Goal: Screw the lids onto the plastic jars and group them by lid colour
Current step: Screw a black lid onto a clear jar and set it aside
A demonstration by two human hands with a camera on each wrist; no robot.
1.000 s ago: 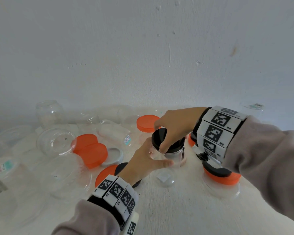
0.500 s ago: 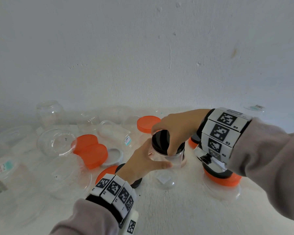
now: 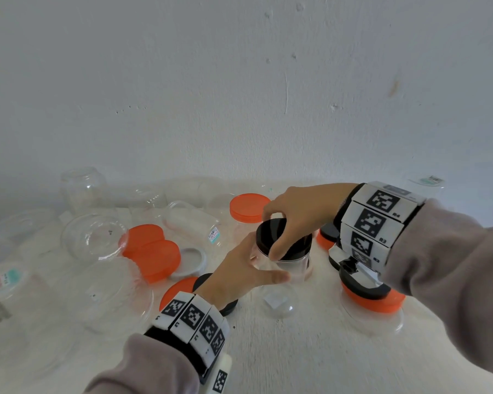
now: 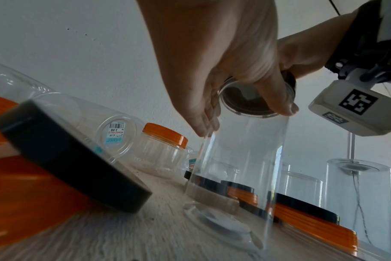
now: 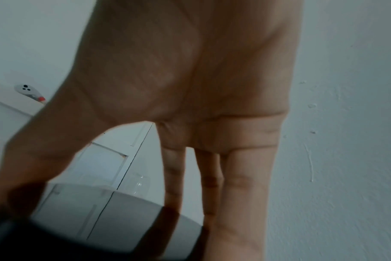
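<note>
A tall clear jar (image 3: 295, 267) stands upright mid-table with a black lid (image 3: 298, 247) on its mouth. My left hand (image 3: 256, 265) wraps the jar's upper body, thumb in front and fingers behind. From above, my right hand (image 3: 271, 237) grips the lid's rim with thumb and curled fingers. The left wrist view looks up through the jar (image 4: 241, 159) at the lid's underside (image 4: 246, 100), with my left hand (image 4: 244, 118) round the neck. In the blurred right wrist view my right hand (image 5: 123, 211) spans the black lid (image 5: 56, 238).
Loose orange lids (image 3: 151, 251), a white lid (image 3: 191, 260) and several empty clear jars (image 3: 94, 237) crowd the left. An orange-lidded jar (image 3: 249, 207) stands behind the held jar. Orange and black lids (image 3: 373, 301) lie under my right wrist. A wall closes the back.
My right hand has turned a little on the black lid, thumb sliding round its front rim. The left hand and the jar stay in place.
</note>
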